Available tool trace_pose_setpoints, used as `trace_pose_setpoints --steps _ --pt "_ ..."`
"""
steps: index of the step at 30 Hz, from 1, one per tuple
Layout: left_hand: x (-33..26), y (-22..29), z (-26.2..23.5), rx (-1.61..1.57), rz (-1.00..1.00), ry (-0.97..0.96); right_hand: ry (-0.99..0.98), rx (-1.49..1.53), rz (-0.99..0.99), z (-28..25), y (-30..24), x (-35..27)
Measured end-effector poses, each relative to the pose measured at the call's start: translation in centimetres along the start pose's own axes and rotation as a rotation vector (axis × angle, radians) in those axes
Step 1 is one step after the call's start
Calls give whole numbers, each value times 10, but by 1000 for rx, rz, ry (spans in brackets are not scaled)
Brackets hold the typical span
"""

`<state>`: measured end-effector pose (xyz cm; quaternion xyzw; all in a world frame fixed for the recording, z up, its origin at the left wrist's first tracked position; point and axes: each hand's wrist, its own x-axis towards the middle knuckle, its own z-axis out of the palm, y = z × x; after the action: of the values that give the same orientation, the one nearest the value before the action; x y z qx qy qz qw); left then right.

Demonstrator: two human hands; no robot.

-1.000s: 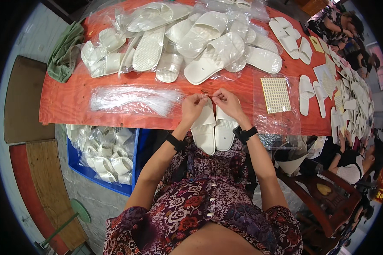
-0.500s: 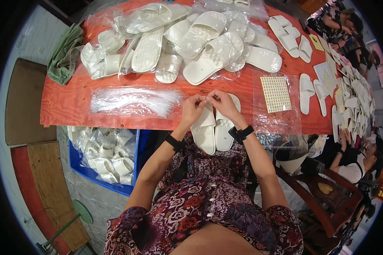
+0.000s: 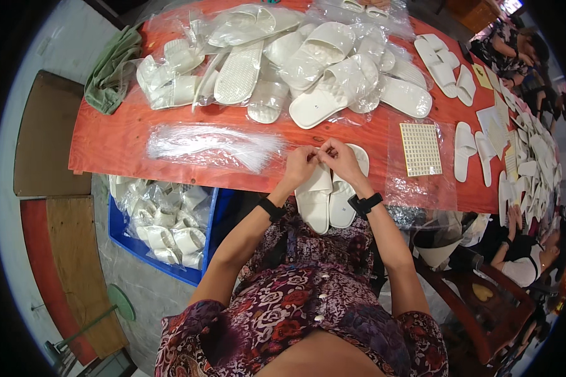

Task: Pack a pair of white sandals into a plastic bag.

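A pair of white slide slippers lies at the table's front edge, the left slipper (image 3: pixel 312 207) beside the right slipper (image 3: pixel 342 208), with their near ends sticking out past the edge. Over their straps, my left hand (image 3: pixel 300 164) and my right hand (image 3: pixel 341 159) meet, fingertips pinched together. Whatever is between the fingers is too small to make out. Black bands circle both wrists. To the left of my hands rests a bundle of thin white plastic strands (image 3: pixel 214 146) on clear film. A sheet of small stickers (image 3: pixel 421 149) lies to the right on a clear bag.
Bagged white slippers (image 3: pixel 321 56) are heaped across the back of the red table (image 3: pixel 113 141). A green cloth (image 3: pixel 112 72) hangs at its left corner. Below stands a blue crate (image 3: pixel 170 271) of bagged slippers. Loose slippers (image 3: pixel 464 151) and other people are at right.
The whole view has shifted, so the table and its things appear slightly further right. Both hands stay pinched together over the slippers, with little change in their grip.
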<state>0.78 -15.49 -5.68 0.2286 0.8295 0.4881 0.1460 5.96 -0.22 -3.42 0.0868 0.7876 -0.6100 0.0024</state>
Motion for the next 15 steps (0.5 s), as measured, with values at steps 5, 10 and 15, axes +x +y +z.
trace_pose_setpoints --steps 5,10,15 --pt "-2 -4 0 -46 -57 -51 -22 -91 68 -3 3 -3" --pt "-12 0 -8 -152 31 6 457 -366 -300 -13 -9 -37" --pt "-29 5 -19 15 116 -4 466 -186 -49 -20 -6 -109"
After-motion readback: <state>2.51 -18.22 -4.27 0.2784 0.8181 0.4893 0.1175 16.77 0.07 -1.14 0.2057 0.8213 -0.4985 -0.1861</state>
